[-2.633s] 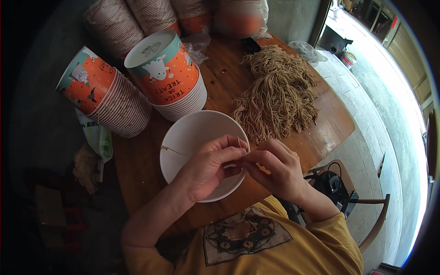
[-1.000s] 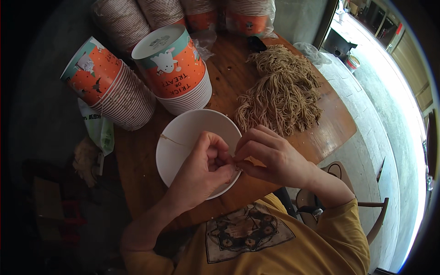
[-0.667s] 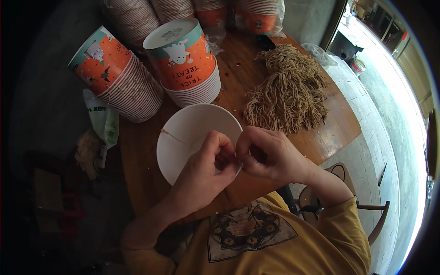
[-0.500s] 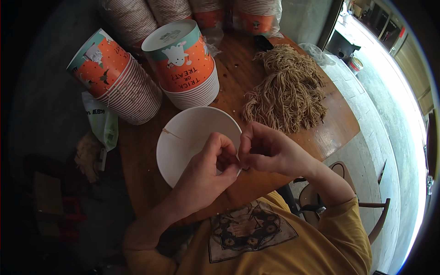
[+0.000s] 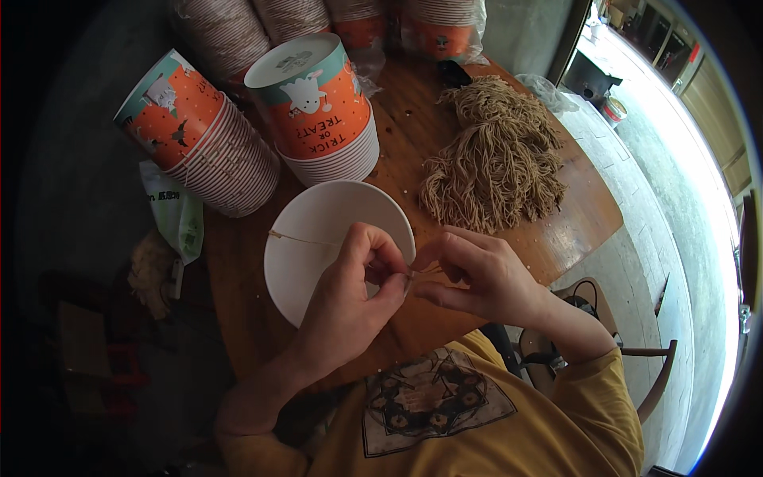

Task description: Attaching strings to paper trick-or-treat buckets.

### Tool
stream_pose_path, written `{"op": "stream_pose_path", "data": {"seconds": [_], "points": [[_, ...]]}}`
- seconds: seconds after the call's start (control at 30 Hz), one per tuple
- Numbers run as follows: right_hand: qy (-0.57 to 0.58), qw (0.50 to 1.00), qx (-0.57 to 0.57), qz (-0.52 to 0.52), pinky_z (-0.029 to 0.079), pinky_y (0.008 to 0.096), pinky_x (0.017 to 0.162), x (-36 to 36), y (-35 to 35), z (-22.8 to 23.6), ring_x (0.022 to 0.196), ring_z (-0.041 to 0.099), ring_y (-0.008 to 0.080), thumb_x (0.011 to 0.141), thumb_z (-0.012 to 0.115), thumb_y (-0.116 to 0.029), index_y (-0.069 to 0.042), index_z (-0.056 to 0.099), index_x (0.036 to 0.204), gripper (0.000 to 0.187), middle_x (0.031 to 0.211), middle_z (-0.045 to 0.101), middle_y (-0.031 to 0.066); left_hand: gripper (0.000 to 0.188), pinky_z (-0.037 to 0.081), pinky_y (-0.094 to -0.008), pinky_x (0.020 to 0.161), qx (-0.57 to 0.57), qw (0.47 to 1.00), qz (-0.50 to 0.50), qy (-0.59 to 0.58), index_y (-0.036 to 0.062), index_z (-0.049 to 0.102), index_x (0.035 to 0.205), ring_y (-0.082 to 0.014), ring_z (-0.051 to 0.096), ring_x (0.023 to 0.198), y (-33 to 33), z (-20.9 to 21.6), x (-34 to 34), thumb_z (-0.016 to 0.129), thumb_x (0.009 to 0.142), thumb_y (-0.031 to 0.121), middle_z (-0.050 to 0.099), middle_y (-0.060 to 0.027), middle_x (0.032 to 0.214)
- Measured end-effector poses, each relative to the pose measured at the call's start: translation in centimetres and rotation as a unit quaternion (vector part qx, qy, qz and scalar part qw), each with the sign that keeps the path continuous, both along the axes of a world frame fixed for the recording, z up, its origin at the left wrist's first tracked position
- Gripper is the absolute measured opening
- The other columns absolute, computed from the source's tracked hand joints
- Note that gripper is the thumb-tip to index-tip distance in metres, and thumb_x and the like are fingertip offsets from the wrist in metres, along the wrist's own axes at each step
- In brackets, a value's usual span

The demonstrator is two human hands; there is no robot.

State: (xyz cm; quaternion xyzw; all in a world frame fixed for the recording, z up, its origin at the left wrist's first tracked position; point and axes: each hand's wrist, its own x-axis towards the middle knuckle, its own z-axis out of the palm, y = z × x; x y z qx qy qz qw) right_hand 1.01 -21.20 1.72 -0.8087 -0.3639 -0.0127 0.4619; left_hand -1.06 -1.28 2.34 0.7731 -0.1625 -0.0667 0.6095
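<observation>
A white paper cup (image 5: pixel 318 226) stands with its open mouth up near the table's front edge. A thin tan string (image 5: pixel 298 238) runs across its mouth from the left rim toward my fingers. My left hand (image 5: pixel 350 298) and my right hand (image 5: pixel 477 274) meet at the cup's right rim, fingertips pinched together on the string's end. A heap of tan strings (image 5: pixel 497 159) lies on the table beyond my right hand.
Two tilted stacks of orange and teal printed paper cups (image 5: pixel 322 111) (image 5: pixel 199 135) stand behind the white cup. More wrapped cup stacks (image 5: pixel 445 28) line the far edge. The round wooden table (image 5: pixel 580 222) drops off at right. A green-printed plastic bag (image 5: pixel 179 219) hangs at left.
Both hands stayed pinched together at the cup's right rim, with small finger shifts. The view drifted slightly.
</observation>
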Motion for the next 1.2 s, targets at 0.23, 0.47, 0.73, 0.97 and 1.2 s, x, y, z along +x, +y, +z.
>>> {"op": "stream_pose_path", "data": {"seconds": [0.23, 0.47, 0.73, 0.97, 1.2], "points": [[-0.061, 0.995, 0.006, -0.074, 0.048, 0.0316, 0.054, -0.6, 0.6, -0.9, 0.062, 0.058, 0.0195, 0.079, 0.071, -0.015, -0.008, 0.059, 0.089, 0.017, 0.075, 0.052, 0.0051, 0.023, 0.050, -0.0291, 0.071, 0.037, 0.998, 0.010, -0.059, 0.0023, 0.040, 0.099, -0.0143, 0.059, 0.079, -0.4, -0.1, -0.3, 0.057, 0.085, -0.006, 0.054, -0.0064, 0.088], [-0.037, 0.995, 0.007, -0.096, 0.049, 0.0338, 0.055, -1.2, 1.0, -1.3, 0.066, 0.060, 0.0229, 0.076, 0.069, -0.012, -0.007, 0.055, 0.086, 0.018, 0.077, 0.053, 0.0050, 0.024, 0.049, -0.0299, 0.067, 0.076, 0.992, -0.013, -0.097, 0.0018, 0.040, 0.099, -0.0158, 0.059, 0.076, -0.4, 0.0, -0.3, 0.056, 0.084, -0.008, 0.053, -0.0078, 0.088], [-0.049, 0.993, 0.021, -0.107, 0.047, 0.0335, 0.052, -1.3, 1.3, -1.2, 0.061, 0.058, 0.0212, 0.080, 0.068, -0.018, -0.009, 0.057, 0.090, 0.018, 0.076, 0.054, 0.0047, 0.026, 0.049, -0.0299, 0.068, 0.043, 0.997, 0.005, -0.063, 0.0022, 0.040, 0.100, -0.0149, 0.058, 0.076, -0.3, -0.1, 0.1, 0.055, 0.083, -0.009, 0.053, -0.0072, 0.088], [-0.034, 0.993, 0.033, -0.112, 0.046, 0.0326, 0.050, -1.0, 1.3, -1.3, 0.058, 0.058, 0.0205, 0.081, 0.068, -0.017, -0.009, 0.060, 0.087, 0.013, 0.072, 0.056, 0.0050, 0.025, 0.050, -0.0309, 0.070, 0.094, 0.979, 0.022, -0.182, 0.0022, 0.041, 0.097, -0.0162, 0.058, 0.076, -0.5, 0.0, 0.4, 0.058, 0.082, -0.009, 0.053, -0.0074, 0.087], [0.023, 0.992, 0.069, -0.106, 0.047, 0.0301, 0.052, -0.8, 1.3, -1.8, 0.059, 0.059, 0.0186, 0.080, 0.068, -0.011, -0.006, 0.059, 0.085, 0.011, 0.072, 0.058, 0.0055, 0.027, 0.049, -0.0315, 0.070, 0.063, 0.988, 0.009, -0.143, 0.0012, 0.044, 0.102, -0.0186, 0.059, 0.079, -0.4, -0.1, 0.4, 0.058, 0.082, -0.010, 0.053, -0.0091, 0.089]]}}
